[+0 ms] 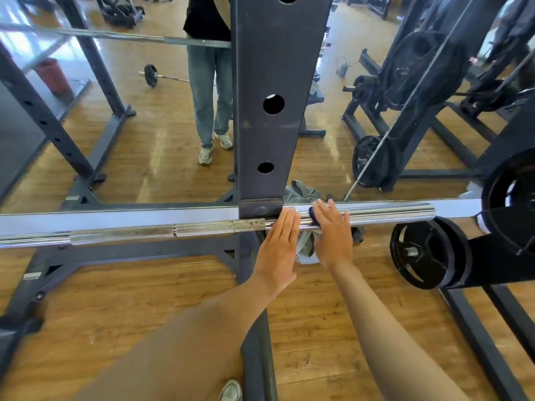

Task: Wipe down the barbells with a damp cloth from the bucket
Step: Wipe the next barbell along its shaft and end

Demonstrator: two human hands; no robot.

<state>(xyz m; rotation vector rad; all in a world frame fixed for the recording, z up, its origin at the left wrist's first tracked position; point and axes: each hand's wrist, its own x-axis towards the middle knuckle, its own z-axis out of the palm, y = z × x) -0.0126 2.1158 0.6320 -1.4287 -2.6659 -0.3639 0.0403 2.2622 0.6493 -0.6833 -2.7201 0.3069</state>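
**Both hands flat on barbell sleeve, cloth under right**

- Barbell [202, 230] lies horizontal across the rack, resting at the dark upright [269, 111]. Knurled shaft runs left of the upright, smooth chrome sleeve right of it, sleeve end free.
- Left hand [279, 241]: fingers straight, together, tips laid on the bar just right of the upright. Grasping nothing.
- Right hand [333, 235]: fingers straight, pressing flat on the sleeve. A dark blue cloth [312, 214] shows at its fingertips, trapped between hand and bar; most of it hidden.
- Containers: a red bucket-like tub [53, 75] appears only in the mirror [144, 140], upper left; contents can't be made out.
- Grey bag or fabric [304, 244] sits on the floor below the hands.
- Room: open sleeve to the right of the right hand up to its end. Weight plate [428, 253] on a storage peg sits below that end.
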